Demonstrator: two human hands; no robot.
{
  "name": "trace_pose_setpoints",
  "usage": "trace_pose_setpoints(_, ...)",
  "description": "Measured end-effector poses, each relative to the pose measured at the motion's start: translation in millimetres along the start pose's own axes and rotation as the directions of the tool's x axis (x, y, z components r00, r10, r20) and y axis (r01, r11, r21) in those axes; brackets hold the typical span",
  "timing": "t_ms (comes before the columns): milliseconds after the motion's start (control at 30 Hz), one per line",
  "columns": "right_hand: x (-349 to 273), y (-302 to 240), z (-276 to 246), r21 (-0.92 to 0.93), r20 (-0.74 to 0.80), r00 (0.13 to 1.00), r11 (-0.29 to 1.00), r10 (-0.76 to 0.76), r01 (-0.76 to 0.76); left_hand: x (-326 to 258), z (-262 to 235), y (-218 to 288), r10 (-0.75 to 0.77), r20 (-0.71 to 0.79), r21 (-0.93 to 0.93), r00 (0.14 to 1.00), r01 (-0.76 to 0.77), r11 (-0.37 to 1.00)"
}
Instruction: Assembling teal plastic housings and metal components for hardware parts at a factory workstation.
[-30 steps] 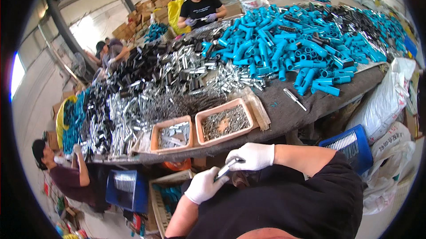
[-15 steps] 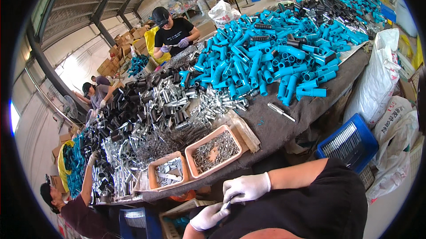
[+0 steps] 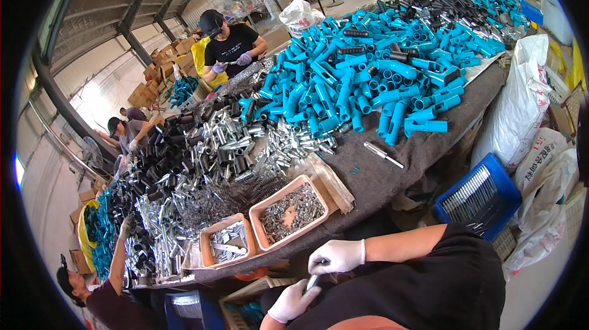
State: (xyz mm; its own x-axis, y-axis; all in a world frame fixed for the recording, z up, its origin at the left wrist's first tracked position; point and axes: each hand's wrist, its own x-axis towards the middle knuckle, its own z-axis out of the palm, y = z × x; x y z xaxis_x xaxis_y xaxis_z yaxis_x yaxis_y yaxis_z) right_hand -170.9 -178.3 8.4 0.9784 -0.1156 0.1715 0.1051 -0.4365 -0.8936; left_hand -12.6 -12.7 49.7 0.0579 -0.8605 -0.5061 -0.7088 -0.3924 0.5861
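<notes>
Both hands wear white gloves and work close together in front of my body, below the table's near edge. My left hand (image 3: pixel 293 303) is closed around a small silvery metal part (image 3: pixel 313 282), whose end sticks up between thumb and fingers. Just above it, my right hand (image 3: pixel 338 256) has its fingers curled and pinched together near that end; whatever they hold is hidden. Beyond the hands stand two shallow pinkish trays: one tray (image 3: pixel 283 246) holds many tiny metal pieces, the other tray (image 3: pixel 205 250) flat silvery pieces.
Teal tubular housings (image 3: pixel 350 88) form a big heap on the cloth-covered table (image 3: pixel 368 176). Silvery rods (image 3: pixel 161 226), springs and black sleeves (image 3: pixel 175 155) pile up leftward. One metal rod (image 3: pixel 384 154) lies apart. A blue crate (image 3: pixel 485 198) stands right; co-workers (image 3: pixel 230 45) work around the table.
My right hand has lifted slightly off the metal part, and more of its end shows above my left hand. The whole view has shifted a little.
</notes>
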Motion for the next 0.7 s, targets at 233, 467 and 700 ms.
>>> trace_pose_setpoints(233,-2.6,6.1,2.7,0.062,0.049,0.996,0.995,0.076,-0.079,4.3,0.2,-6.9,0.021,-0.014,0.088,1.000,-0.020,0.996)
trace_pose_setpoints(467,6.4,9.4,7.1,0.028,0.036,0.947,0.947,0.319,-0.320,3.5,-0.6,-5.0,0.006,-0.019,0.162,1.000,-0.003,0.987)
trace_pose_setpoints(700,2.6,2.9,6.7,0.062,-0.074,0.977,0.979,0.198,-0.194,4.7,-2.8,-1.5,-0.007,0.013,0.129,1.000,0.005,0.992)
